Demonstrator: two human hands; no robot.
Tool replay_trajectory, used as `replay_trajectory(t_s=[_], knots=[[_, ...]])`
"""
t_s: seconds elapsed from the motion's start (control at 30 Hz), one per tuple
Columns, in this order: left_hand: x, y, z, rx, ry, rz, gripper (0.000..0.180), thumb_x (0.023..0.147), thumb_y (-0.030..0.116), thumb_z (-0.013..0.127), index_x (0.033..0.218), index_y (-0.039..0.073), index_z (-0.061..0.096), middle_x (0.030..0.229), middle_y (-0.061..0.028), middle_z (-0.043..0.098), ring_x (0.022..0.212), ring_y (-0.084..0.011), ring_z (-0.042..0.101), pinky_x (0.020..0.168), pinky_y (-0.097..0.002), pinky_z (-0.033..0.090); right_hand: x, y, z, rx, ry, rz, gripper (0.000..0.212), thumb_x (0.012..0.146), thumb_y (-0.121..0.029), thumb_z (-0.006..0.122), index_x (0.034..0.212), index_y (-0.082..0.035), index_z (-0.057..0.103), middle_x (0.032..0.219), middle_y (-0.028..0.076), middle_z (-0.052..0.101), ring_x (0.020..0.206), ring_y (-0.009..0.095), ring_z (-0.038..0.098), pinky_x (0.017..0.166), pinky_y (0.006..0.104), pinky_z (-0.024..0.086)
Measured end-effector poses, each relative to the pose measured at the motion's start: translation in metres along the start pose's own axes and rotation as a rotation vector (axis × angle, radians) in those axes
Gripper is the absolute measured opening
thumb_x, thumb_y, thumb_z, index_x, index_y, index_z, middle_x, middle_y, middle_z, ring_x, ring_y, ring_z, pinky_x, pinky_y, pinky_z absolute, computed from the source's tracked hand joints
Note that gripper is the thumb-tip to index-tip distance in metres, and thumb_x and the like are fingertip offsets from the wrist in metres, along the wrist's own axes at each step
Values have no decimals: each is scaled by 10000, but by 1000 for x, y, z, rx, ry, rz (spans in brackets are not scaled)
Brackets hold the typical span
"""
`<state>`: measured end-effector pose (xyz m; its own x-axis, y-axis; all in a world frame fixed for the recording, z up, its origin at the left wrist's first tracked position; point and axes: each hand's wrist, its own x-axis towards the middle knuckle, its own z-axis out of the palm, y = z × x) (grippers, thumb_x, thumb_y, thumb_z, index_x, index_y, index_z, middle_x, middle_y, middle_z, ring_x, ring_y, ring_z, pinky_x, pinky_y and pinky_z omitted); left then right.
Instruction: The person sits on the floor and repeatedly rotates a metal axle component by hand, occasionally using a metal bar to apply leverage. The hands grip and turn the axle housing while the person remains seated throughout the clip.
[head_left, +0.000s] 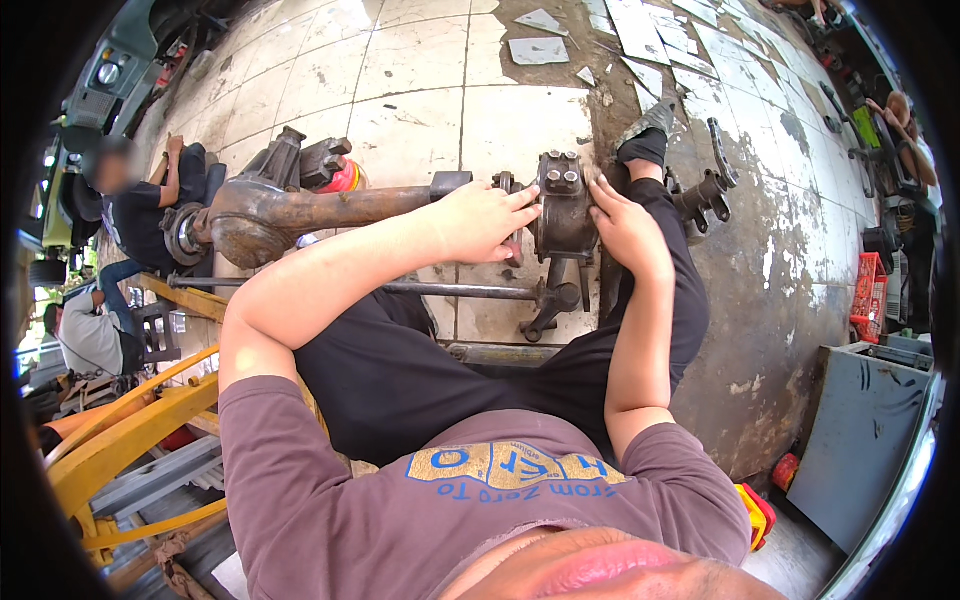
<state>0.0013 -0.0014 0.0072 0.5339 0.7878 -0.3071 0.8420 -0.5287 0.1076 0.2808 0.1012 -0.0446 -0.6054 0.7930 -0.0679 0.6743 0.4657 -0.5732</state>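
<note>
Where the dark metal hub (566,224) sits: just off the right end of the rusty axle housing (370,208), with four bolt heads (557,178) on top.
Left hand (490,222): between the axle housing and the hub, fingers extended, tips against the hub's edge, unclenched.
Right hand (632,228): on the hub's side away from the axle housing, fingers outstretched along it, also unclenched (its thumb is hard to make out).
Thin rod (460,291): on the person's side of the axle housing, roughly alongside.
Broken tiles (538,51): beyond the axle housing, well apart.
</note>
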Motion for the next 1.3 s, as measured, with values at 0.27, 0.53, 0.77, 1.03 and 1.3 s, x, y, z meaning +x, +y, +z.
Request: replay_trajectory(t_s=[0.27,0.53,0.77,1.03,1.3], knots=[[-2,-3,5,-7,24,3,813,936,335,798,1631,24,512,1738,-219,460,1343,-323,690,1140,-478,523,1,-4,-4,42,-21,-9,493,1052,-174,656,1531,-61,662,1634,174,596,1387,404,653,1164,444,518],[0,-2,5,-10,24,10,827,936,335,804,1640,26,499,1744,-221,452,1348,-325,686,1141,-477,523,-4,-9,-1,15,-9,0,499,1062,-210,647,1543,-80,654,1647,161,587,1393,399,648,1159,451,522],[-3,-8,15,48,105,41,780,967,396,767,1622,42,536,1723,-212,494,1258,-305,738,1086,-465,538,-2,-19,-6,-28,-46,45,512,1069,-230,625,1566,-109,637,1641,156,592,1405,393,639,1167,456,518],[0,-1,2,-15,-10,-1,839,935,328,802,1653,31,487,1758,-211,434,1348,-324,687,1147,-477,521,-5,-19,-11,24,-36,39,529,1053,-213,641,1570,-102,630,1598,162,628,1352,404,672,1143,462,529],[0,-2,5,-11,14,6,841,937,332,802,1655,31,483,1761,-214,431,1350,-326,688,1144,-475,524,-3,-6,6,-47,52,21,507,1043,-223,644,1533,-95,662,1601,128,631,1336,389,677,1125,465,545]])
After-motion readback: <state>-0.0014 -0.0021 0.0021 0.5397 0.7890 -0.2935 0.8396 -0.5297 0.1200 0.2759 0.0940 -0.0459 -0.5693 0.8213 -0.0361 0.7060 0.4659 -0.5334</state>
